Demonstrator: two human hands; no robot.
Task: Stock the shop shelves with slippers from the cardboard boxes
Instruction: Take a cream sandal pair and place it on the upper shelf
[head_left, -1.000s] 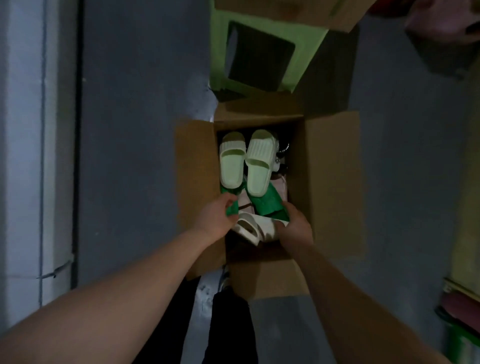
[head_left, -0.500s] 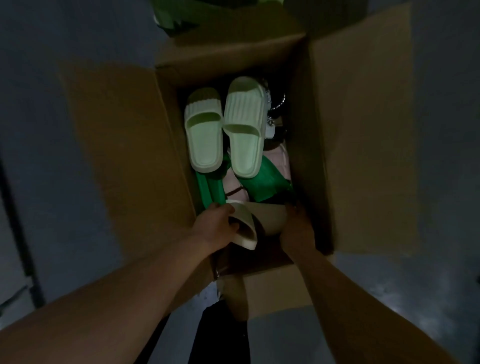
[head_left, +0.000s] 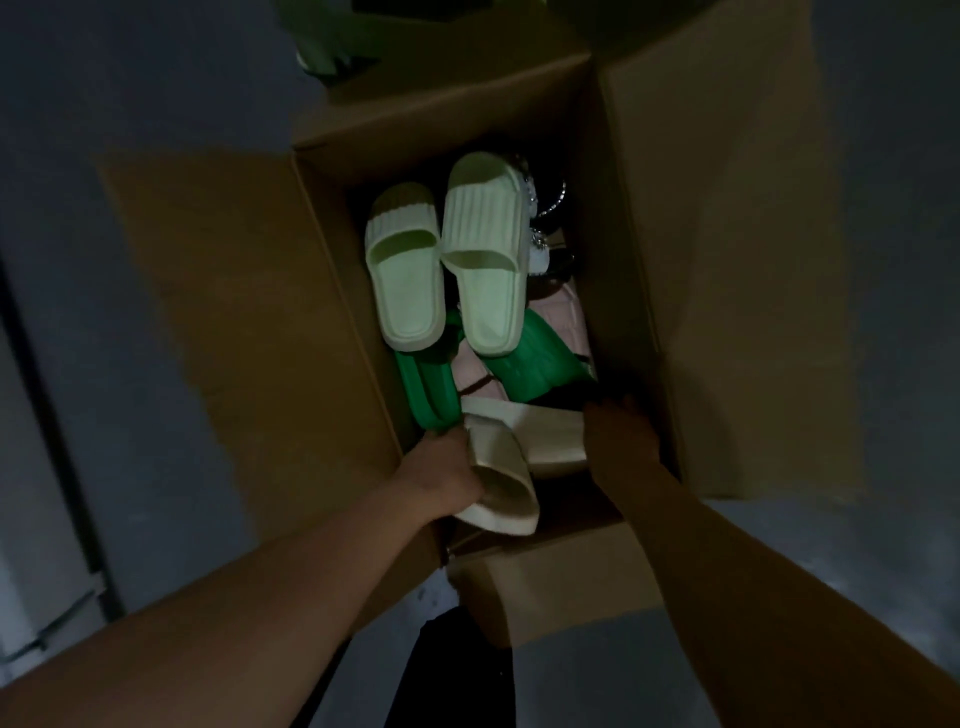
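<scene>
Fingers of the left hand (head_left: 441, 478) curl round a cream slipper (head_left: 501, 488) at the near end of the cardboard box (head_left: 332, 260). The right hand (head_left: 623, 439) touches the second slipper (head_left: 550, 434), grip unclear. Both would best lift straight up, clear of the green slippers (head_left: 431, 384).

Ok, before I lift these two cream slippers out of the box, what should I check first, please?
1. Left hand grips the first cream slipper: ok.
2. Right hand grips the second cream slipper: cannot tell; it touches the end, fingers in shadow.
3. Nothing lies on either cream slipper: ok.
4. Pale green pair out of the lifting path: ok, farther in the cardboard box.
5. Box flaps folded open: ok.
6. Free shelf space: cannot tell, no shelf in view.
</scene>
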